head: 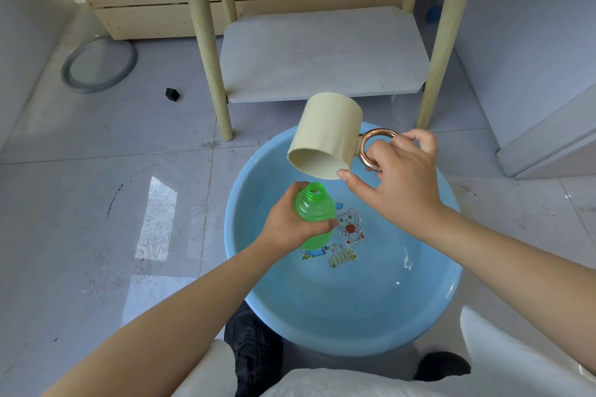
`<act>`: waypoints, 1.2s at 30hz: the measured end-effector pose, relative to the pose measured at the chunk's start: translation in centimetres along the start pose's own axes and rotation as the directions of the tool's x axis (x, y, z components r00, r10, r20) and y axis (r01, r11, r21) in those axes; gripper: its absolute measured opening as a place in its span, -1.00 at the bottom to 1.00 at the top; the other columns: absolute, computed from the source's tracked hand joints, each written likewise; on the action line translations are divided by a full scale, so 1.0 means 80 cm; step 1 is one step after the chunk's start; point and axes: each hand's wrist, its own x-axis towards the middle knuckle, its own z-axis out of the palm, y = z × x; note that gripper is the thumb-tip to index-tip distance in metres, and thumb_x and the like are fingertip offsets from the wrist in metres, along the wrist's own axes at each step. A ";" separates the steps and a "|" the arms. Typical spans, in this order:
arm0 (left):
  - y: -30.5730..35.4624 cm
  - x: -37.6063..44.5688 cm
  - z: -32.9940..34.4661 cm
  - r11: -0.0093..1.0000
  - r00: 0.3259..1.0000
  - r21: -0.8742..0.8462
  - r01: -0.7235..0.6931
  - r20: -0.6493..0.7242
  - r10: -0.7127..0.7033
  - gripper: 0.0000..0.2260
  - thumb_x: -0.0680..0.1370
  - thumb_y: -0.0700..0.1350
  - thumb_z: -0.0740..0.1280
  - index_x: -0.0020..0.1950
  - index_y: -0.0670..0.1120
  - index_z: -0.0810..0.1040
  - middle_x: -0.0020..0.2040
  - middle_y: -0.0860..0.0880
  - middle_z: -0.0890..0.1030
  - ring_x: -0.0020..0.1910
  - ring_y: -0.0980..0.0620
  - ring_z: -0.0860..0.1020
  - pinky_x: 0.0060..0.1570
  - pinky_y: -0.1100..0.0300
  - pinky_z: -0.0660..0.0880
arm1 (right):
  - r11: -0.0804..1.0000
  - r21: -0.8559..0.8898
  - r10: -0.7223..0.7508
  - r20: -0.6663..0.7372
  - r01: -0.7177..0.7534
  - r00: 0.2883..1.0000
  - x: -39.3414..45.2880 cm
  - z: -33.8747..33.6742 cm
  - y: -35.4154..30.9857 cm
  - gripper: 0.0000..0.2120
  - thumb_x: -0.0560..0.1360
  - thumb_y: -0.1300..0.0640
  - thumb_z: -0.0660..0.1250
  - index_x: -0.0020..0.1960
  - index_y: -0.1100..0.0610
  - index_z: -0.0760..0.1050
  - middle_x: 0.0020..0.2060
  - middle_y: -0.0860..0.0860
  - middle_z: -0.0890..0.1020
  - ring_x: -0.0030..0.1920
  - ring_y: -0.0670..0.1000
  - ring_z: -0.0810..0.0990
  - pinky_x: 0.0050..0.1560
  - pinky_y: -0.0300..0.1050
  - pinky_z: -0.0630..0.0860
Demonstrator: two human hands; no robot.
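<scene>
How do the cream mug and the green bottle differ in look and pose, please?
The cream mug is opaque with a copper ring handle; the green bottle is translucent, handleless. The mug is tipped mouth-down; the bottle stands nearly upright, mouth up. Both are open and held over the blue basin.

I see a translucent green plastic bottle (314, 208), matt cream mug (325, 135) with glossy copper-toned handle (371, 148), smooth blue plastic basin (445, 293), glossy floor tiles (96, 203).

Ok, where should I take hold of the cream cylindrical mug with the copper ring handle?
By the copper ring handle, coming from the right: the cream mug is tipped mouth-down toward the green plastic bottle, so its handle juts out rightward, where the right hand holds it.
</scene>
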 end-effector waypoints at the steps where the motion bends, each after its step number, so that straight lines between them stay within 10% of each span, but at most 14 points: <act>1: 0.000 0.000 0.000 1.000 1.000 0.000 -0.002 0.000 0.002 -0.45 0.29 -0.01 0.58 0.17 0.11 0.40 -0.01 0.16 0.56 0.00 0.15 0.54 -0.07 0.30 0.48 | 0.998 0.014 0.067 0.029 -0.068 0.997 -0.001 0.002 0.000 -0.60 0.42 -0.22 0.28 -0.31 0.07 0.26 -0.48 -0.11 0.34 -0.39 -0.02 0.29 0.04 -0.07 0.20; 5: -0.004 0.000 -0.002 1.000 1.000 0.005 0.006 -0.002 -0.006 -0.46 0.28 0.00 0.59 0.16 0.11 0.41 -0.01 0.14 0.57 0.01 0.12 0.55 -0.04 0.25 0.50 | 0.980 -0.121 0.178 0.163 -0.159 0.971 -0.007 0.017 0.019 -0.61 0.40 -0.24 0.23 -0.34 0.05 0.26 -0.50 -0.14 0.33 -0.40 -0.01 0.29 -0.03 -0.08 0.16; 14: -0.012 0.000 -0.006 0.999 0.999 -0.010 0.033 -0.004 -0.033 -0.46 0.29 -0.02 0.59 0.16 0.11 0.41 0.01 0.10 0.58 0.00 0.09 0.56 -0.14 0.33 0.47 | 0.866 -0.464 0.174 0.629 0.186 0.758 -0.028 0.049 0.056 -0.57 0.32 -0.15 0.44 -0.24 0.26 0.56 -0.50 0.06 0.55 -0.24 0.11 0.55 0.05 -0.03 0.21; 22: -0.016 -0.001 -0.007 0.999 0.999 -0.003 0.034 -0.002 -0.034 -0.43 0.28 0.00 0.59 0.19 0.09 0.41 0.03 0.09 0.57 0.03 0.06 0.55 -0.08 0.28 0.48 | 0.818 -0.411 0.111 0.800 0.403 0.590 -0.054 0.050 0.050 -0.59 0.51 -0.12 0.21 0.03 0.24 0.51 -0.21 0.06 0.65 -0.05 0.07 0.51 0.14 -0.07 0.07; 29: -0.016 0.000 -0.005 0.999 0.999 0.001 0.034 -0.003 -0.034 -0.43 0.29 -0.01 0.59 0.20 0.09 0.41 0.04 0.09 0.57 0.04 0.06 0.56 -0.03 0.23 0.50 | 0.919 -0.355 0.386 0.707 -0.174 0.593 -0.049 0.045 0.046 -0.60 0.48 -0.29 0.17 -0.30 0.01 0.38 -0.34 -0.04 0.58 -0.22 0.03 0.43 0.05 -0.08 0.16; 36: -0.015 0.000 -0.003 0.999 0.999 0.005 0.036 -0.005 -0.036 -0.43 0.29 -0.02 0.59 0.20 0.08 0.41 0.05 0.08 0.57 0.04 0.06 0.55 -0.04 0.25 0.49 | 0.571 -0.154 0.626 0.717 -0.806 0.307 -0.022 0.025 0.043 -0.47 0.41 -0.24 0.33 -0.41 0.08 0.14 -0.47 0.01 0.25 -0.42 0.04 0.26 -0.34 -0.08 0.10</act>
